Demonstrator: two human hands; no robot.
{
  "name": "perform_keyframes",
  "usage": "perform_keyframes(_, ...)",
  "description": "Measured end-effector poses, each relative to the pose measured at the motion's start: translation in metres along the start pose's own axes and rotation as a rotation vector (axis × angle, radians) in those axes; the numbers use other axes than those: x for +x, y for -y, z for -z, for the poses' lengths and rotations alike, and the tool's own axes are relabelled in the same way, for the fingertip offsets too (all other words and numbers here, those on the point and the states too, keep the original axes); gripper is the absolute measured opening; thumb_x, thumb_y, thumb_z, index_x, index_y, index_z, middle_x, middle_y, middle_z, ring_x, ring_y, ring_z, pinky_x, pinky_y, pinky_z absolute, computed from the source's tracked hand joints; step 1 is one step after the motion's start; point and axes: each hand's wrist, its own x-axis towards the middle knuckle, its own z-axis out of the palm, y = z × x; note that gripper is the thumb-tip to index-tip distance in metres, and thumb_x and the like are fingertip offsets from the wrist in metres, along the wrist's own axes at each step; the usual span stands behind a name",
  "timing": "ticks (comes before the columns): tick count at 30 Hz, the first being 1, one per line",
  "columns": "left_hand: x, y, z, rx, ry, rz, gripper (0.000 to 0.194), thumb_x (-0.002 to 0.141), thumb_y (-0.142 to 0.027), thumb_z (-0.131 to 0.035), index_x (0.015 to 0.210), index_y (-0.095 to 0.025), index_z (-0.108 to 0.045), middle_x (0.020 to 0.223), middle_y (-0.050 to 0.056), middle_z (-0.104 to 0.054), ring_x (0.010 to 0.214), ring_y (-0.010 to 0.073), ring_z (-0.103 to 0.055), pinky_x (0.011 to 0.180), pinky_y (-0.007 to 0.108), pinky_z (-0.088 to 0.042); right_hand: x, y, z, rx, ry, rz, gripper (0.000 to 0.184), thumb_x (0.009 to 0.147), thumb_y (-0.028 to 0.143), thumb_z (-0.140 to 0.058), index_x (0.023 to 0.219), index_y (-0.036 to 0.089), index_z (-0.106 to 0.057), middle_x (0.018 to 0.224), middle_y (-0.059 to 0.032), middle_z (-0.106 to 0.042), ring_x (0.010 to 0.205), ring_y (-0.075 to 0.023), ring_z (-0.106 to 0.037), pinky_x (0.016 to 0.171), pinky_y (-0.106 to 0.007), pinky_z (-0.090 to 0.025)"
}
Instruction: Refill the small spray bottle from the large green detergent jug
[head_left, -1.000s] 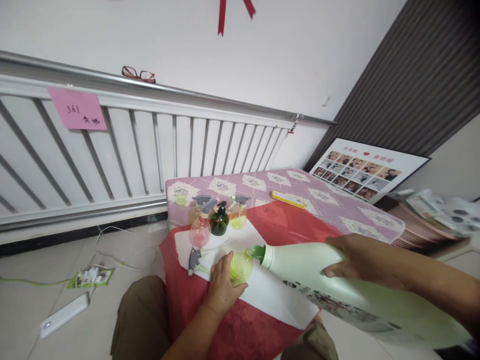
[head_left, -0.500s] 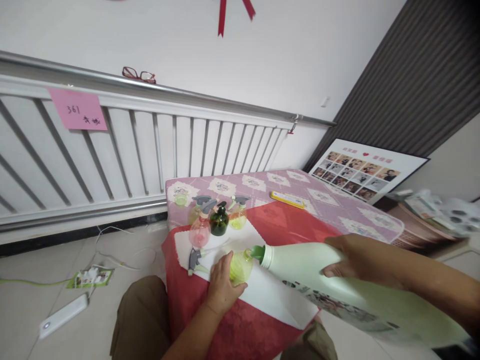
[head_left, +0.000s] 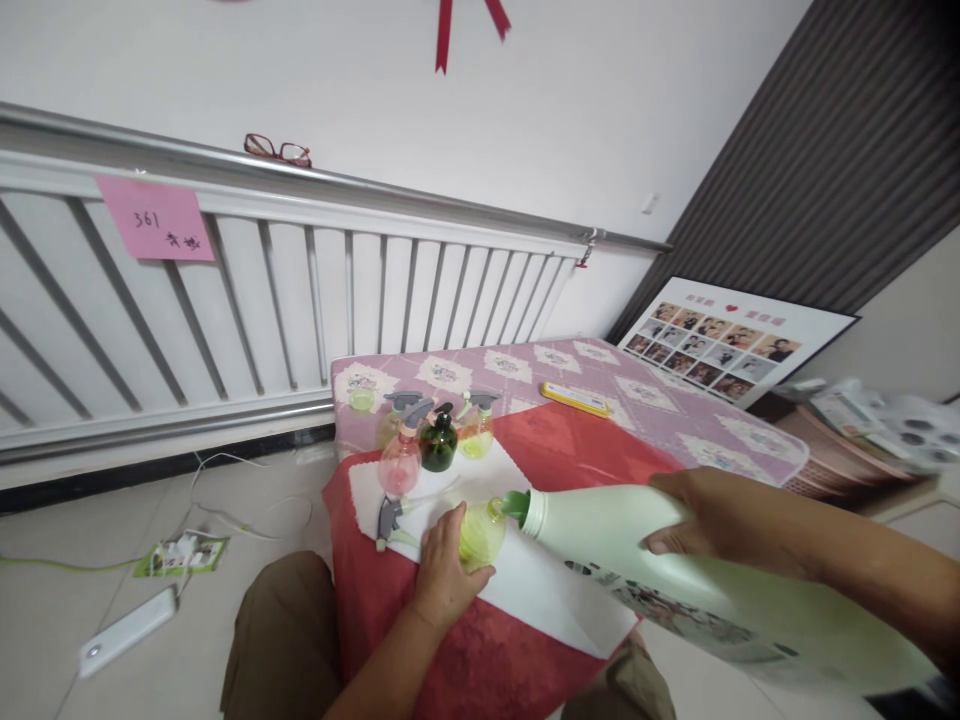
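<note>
My left hand is closed round a small yellow-green spray bottle with its top off, tilted on a white sheet. My right hand grips a big pale-green jug lying almost level, its green spout at the small bottle's mouth. Whether liquid is flowing I cannot tell. A loose grey spray head lies left of my left hand. Behind it stand a pink spray bottle, a dark green pump bottle and a yellow spray bottle; another spray bottle is partly hidden.
A red cloth lies under the sheet, over a purple patterned tabletop. A yellow box and a small green cup sit farther back. A white radiator lines the wall; a power strip and cables are on the floor.
</note>
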Motion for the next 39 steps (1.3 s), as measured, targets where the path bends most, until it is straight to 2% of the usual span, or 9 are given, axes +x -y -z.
perform_keyframes(39,-0.0003,0.0007,-0.0001,0.002,0.004,0.0,0.086,0.062,-0.028,-0.067,0.139,-0.018,-0.03,0.139,0.011,-0.045,0.129,0.0278,-0.04,0.109,0.044,-0.031,-0.0013,0.0017,0.0006,0.0,0.003,0.003,0.027,0.072,0.046,-0.06,0.082,0.021,-0.061,0.088,-0.0052,-0.072,0.079,-0.0253,-0.065,0.064,-0.03,-0.043)
